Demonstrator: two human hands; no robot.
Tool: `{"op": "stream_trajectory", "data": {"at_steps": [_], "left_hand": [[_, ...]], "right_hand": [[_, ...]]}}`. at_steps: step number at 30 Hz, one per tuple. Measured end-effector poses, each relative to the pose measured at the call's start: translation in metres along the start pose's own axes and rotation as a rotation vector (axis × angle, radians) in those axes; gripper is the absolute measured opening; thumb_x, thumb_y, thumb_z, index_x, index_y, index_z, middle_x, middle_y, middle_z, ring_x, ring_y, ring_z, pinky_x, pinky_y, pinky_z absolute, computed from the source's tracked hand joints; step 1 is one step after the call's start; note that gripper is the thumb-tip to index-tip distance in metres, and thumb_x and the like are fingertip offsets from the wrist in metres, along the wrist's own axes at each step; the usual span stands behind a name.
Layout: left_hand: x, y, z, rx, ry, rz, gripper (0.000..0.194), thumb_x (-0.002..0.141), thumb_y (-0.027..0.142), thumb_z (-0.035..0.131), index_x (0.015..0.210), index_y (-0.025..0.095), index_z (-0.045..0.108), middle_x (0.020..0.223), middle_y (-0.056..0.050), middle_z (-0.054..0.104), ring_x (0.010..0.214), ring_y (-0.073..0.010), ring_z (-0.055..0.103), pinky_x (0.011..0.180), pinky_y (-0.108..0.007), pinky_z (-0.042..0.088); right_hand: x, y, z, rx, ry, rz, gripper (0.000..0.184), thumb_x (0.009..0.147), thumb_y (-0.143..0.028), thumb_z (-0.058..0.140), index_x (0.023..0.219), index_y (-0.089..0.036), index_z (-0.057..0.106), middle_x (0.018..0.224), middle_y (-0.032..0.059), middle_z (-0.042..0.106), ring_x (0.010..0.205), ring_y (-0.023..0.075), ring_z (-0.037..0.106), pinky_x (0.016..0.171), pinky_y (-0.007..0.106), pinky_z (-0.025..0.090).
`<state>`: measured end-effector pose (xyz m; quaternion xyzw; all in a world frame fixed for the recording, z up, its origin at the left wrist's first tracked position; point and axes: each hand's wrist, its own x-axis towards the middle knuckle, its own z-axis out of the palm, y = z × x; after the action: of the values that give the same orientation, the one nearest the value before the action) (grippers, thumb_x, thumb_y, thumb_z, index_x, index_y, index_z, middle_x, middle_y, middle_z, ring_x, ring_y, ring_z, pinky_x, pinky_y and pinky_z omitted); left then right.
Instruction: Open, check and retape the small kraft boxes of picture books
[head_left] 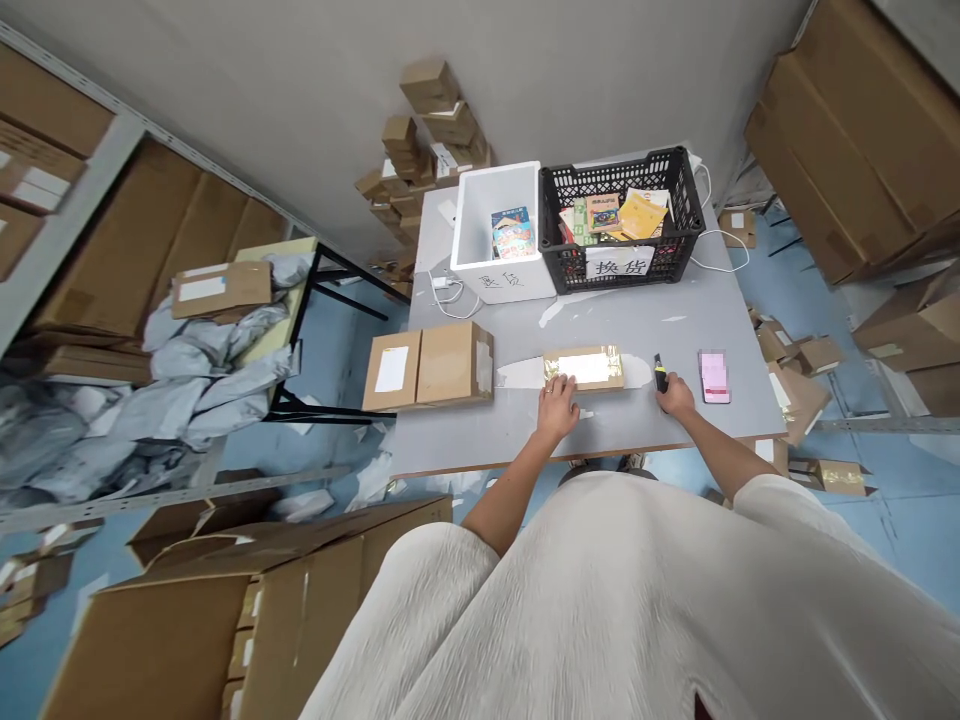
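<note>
A small taped cardboard parcel (585,367) with a white label lies on the grey table (637,320) in front of me. My left hand (556,405) rests flat on the table, its fingertips touching the parcel's near left corner. My right hand (677,395) lies to the right of the parcel, closed around a small black and yellow cutter (660,373) whose tip points away from me. A pink phone (714,376) lies just right of that hand.
Two cardboard boxes (429,368) sit side by side at the table's left end. At the far edge stand a white foam box (498,232) and a black plastic crate (622,218), both holding books. Cardboard boxes crowd the floor and shelves around.
</note>
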<state>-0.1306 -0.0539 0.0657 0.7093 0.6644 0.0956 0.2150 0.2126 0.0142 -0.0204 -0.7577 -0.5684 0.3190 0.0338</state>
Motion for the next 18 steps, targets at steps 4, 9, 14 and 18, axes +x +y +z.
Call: {"op": "stream_trajectory", "data": {"at_steps": [4, 9, 14, 18], "left_hand": [[0.0, -0.001, -0.001, -0.023, -0.005, 0.001, 0.072, 0.091, 0.021, 0.06, 0.163, 0.023, 0.051, 0.168, -0.018, 0.051, 0.162, -0.0381, 0.039, 0.129, -0.059, 0.038], [-0.003, -0.002, 0.002, -0.035, 0.014, 0.039, 0.073, 0.09, 0.018, 0.062, 0.162, 0.023, 0.052, 0.172, -0.017, 0.049, 0.164, -0.0382, 0.038, 0.131, -0.06, 0.036], [-0.005, 0.0, 0.0, 0.005, 0.01, 0.057, 0.07, 0.094, 0.018, 0.056, 0.164, 0.023, 0.05, 0.178, -0.013, 0.043, 0.168, -0.0337, 0.033, 0.136, -0.058, 0.027], [-0.007, -0.003, -0.004, 0.022, 0.083, 0.062, 0.064, 0.096, 0.018, 0.052, 0.16, 0.02, 0.053, 0.176, -0.015, 0.044, 0.166, -0.0322, 0.037, 0.136, -0.056, 0.028]], "right_hand": [[0.007, -0.012, -0.019, 0.349, 0.035, 0.175, 0.045, 0.081, -0.03, 0.072, 0.124, -0.023, 0.062, 0.101, 0.0093, 0.077, 0.099, 0.0297, 0.074, 0.089, 0.038, 0.058], [0.011, -0.052, -0.057, 0.834, -0.095, 0.08, 0.023, 0.088, -0.037, 0.059, 0.107, -0.023, 0.058, 0.082, 0.0019, 0.069, 0.073, 0.022, 0.071, 0.068, 0.033, 0.061], [-0.004, -0.113, -0.09, 0.707, -0.138, -0.183, 0.036, 0.096, -0.057, 0.068, 0.105, -0.024, 0.058, 0.083, -0.0001, 0.068, 0.065, 0.0146, 0.064, 0.059, 0.025, 0.055], [-0.026, -0.159, -0.099, 0.244, -0.157, -0.515, 0.03, 0.103, -0.046, 0.066, 0.121, -0.022, 0.069, 0.108, 0.0066, 0.081, 0.089, 0.0199, 0.073, 0.08, 0.029, 0.06]]}}
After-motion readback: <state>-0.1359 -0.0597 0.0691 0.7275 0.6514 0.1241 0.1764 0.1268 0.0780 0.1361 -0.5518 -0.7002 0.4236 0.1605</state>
